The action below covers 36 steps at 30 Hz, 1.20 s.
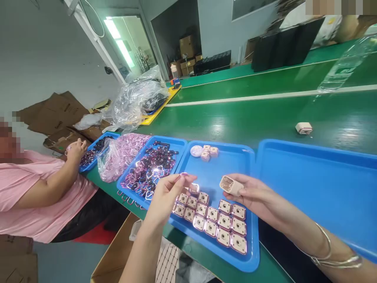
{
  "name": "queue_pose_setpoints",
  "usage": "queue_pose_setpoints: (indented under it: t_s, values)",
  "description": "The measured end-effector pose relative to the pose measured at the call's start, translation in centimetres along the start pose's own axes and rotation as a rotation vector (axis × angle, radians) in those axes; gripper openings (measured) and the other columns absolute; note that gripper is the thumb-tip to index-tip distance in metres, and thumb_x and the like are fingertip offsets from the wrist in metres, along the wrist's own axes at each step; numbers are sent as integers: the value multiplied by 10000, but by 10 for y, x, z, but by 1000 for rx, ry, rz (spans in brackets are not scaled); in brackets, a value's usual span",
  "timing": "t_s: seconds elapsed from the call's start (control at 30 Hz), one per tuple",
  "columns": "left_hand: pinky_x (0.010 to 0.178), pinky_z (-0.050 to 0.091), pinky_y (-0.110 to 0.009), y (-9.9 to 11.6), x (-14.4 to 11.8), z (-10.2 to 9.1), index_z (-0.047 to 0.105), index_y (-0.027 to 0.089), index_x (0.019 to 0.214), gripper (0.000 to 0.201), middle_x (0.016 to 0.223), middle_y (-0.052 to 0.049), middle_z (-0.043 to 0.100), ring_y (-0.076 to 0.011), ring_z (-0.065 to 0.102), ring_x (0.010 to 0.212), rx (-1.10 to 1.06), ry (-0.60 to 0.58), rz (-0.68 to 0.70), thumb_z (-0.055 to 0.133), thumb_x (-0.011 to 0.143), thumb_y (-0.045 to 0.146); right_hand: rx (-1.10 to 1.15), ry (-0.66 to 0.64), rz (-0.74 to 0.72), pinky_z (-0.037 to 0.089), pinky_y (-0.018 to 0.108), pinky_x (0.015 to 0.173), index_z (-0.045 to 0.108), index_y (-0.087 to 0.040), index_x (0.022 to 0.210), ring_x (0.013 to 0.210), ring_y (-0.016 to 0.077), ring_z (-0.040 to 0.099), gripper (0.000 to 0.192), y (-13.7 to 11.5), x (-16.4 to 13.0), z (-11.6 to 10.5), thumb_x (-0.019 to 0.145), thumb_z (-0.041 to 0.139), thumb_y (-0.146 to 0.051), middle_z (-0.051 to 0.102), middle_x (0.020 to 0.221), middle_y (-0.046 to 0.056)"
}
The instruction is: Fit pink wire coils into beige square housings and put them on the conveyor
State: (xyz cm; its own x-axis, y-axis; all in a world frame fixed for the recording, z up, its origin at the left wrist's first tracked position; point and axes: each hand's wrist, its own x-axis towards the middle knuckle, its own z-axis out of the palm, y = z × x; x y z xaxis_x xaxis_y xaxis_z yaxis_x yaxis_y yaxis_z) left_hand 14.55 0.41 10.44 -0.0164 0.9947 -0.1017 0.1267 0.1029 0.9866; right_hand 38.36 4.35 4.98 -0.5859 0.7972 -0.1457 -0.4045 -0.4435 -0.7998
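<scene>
**Green bench, blue trays**

We pinch a thin pink ring (184,174) in our left hand (169,192), fingers closed on it, above the middle tray (235,157). Our right hand (250,192) clamps a beige square housing (231,185) just beside. Below sit rows of finished housings (218,222). Leftward, a tray of rings (151,169); a co-worker's hand (75,149) beyond.

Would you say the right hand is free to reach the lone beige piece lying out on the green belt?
Probably not as it stands: the right hand already holds a beige square part, and the lone piece lies beyond the empty blue tray.
</scene>
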Motion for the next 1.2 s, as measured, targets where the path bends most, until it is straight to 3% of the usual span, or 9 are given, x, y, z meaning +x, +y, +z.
queue_pose_setpoints:
  t_s: [0.2, 0.3, 0.37, 0.47, 0.6, 0.73, 0.83, 1.0, 1.2]
  values:
    - [648, 465, -247, 8, -15, 22, 687, 148, 899, 343, 988, -102, 679, -154, 618, 766, -21, -20, 122, 476, 935, 416, -26, 47, 12, 530, 324, 811, 669, -214, 1058, 902, 205, 676, 370, -5, -8, 10, 704, 768, -258, 715, 1023, 67]
    - [665, 448, -248, 7, -12, 21, 633, 146, 802, 381, 849, -79, 656, -163, 597, 789, 42, -49, 113, 412, 959, 414, -111, 87, -6, 529, 322, 808, 674, -206, 1056, 913, 216, 674, 410, -8, -10, 13, 672, 802, -268, 719, 1024, 74]
    - [637, 444, -247, 3, -7, 12, 581, 152, 731, 452, 787, -72, 636, -162, 593, 753, 148, -18, 121, 319, 979, 424, -180, 96, -11, 535, 322, 778, 664, -195, 1065, 864, 216, 682, 428, -9, -10, 14, 670, 810, -275, 731, 962, 76]
    - [687, 480, -273, -12, 7, -15, 590, 162, 718, 481, 832, -82, 668, -183, 626, 785, 546, 158, 118, 266, 977, 407, -267, 112, -22, 553, 327, 741, 654, -191, 1046, 813, 223, 696, 437, -7, -7, 11, 655, 824, -287, 739, 872, 67]
    - [956, 418, -415, -37, 24, -67, 651, 157, 764, 240, 1039, -125, 670, -288, 597, 1048, 899, 447, 12, 492, 883, 294, -346, 149, -73, 559, 351, 831, 665, -195, 1007, 912, 257, 703, 411, -5, -3, 5, 653, 828, -327, 749, 954, 94]
    - [1001, 390, -499, -53, 34, -100, 655, 119, 856, 132, 1193, -144, 601, -300, 540, 1150, 1087, 615, -113, 614, 832, 243, -363, 186, -37, 559, 381, 866, 663, -194, 1002, 950, 290, 703, 430, -10, -5, 5, 644, 835, -359, 754, 982, 117]
    - [958, 445, -477, -58, 46, -105, 623, 126, 995, 219, 1167, -94, 599, -240, 556, 1110, 1155, 633, -137, 609, 870, 304, -369, 201, -32, 561, 359, 867, 662, -199, 1011, 972, 289, 699, 437, -11, -7, 6, 644, 839, -357, 751, 1007, 116]
    - [862, 518, -418, -68, 77, -104, 595, 136, 1090, 267, 1101, -79, 619, -199, 612, 980, 1164, 496, -92, 574, 902, 324, -356, 153, -46, 571, 311, 833, 653, -206, 1051, 960, 262, 705, 393, -1, -5, -1, 712, 798, -341, 753, 986, 103]
    - [872, 514, -437, -70, 98, -118, 559, 141, 1163, 317, 1168, -94, 585, -220, 593, 1028, 1096, 617, -8, 569, 904, 324, -406, 139, -68, 564, 319, 842, 649, -204, 1072, 966, 264, 699, 395, 1, -2, -10, 731, 781, -353, 745, 996, 103]
